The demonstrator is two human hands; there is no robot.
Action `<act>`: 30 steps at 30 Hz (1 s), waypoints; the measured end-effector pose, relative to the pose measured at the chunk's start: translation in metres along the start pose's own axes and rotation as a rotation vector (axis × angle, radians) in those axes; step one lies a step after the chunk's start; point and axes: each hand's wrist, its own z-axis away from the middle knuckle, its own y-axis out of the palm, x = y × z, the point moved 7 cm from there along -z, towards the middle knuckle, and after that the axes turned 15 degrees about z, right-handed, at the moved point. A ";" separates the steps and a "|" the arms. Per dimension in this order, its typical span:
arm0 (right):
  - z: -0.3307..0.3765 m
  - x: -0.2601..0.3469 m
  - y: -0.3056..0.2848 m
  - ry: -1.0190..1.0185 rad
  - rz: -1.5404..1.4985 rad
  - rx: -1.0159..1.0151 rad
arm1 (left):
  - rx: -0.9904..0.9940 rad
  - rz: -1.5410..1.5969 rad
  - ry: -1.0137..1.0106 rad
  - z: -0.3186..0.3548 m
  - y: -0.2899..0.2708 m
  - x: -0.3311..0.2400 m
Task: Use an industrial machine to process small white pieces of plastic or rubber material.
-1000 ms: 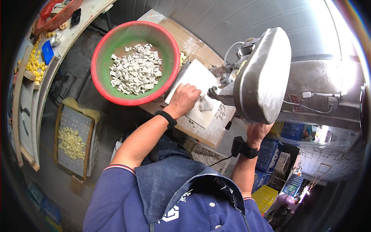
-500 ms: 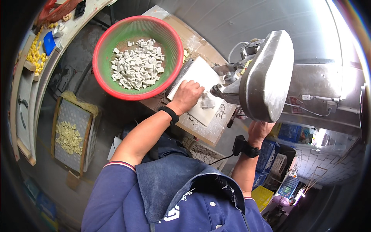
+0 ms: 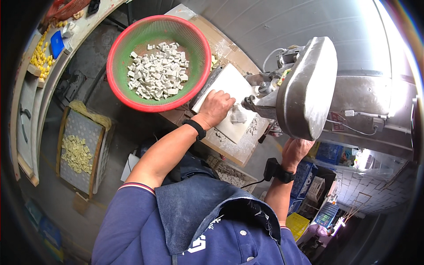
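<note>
My left hand point(image 3: 217, 107) rests on a white board point(image 3: 232, 85) with its fingers curled down; whatever is under the fingertips is hidden. Just right of those fingers, a small translucent piece point(image 3: 239, 115) lies on the board beneath the front end of a grey metal machine point(image 3: 308, 88) with a long rounded housing. Below that housing, my right hand point(image 3: 297, 152) is closed, its fingers partly covered by the machine, and I cannot make out what it grips. Small whitish chips point(image 3: 252, 127) lie by the board's right edge.
A red-rimmed green basket point(image 3: 115, 84) of small white blocks stands at the board's upper left. On the left, a wood-framed tray point(image 3: 86, 128) holds pale yellow pieces. Yellow pieces point(image 3: 40, 62) lie on a curved shelf. Stacked crates point(image 3: 304, 176) stand at right.
The whole view has shifted very slightly. Both hands keep about the same places and closed shapes.
</note>
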 end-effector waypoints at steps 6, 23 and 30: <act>0.002 -0.001 -0.003 0.019 0.025 -0.016 | -0.016 0.012 -0.010 -0.001 -0.001 0.000; 0.001 -0.003 -0.006 0.052 0.040 0.000 | -0.046 0.020 0.001 0.000 0.000 0.002; -0.001 -0.003 -0.006 0.039 0.027 0.033 | -0.046 0.005 -0.002 0.000 0.000 0.002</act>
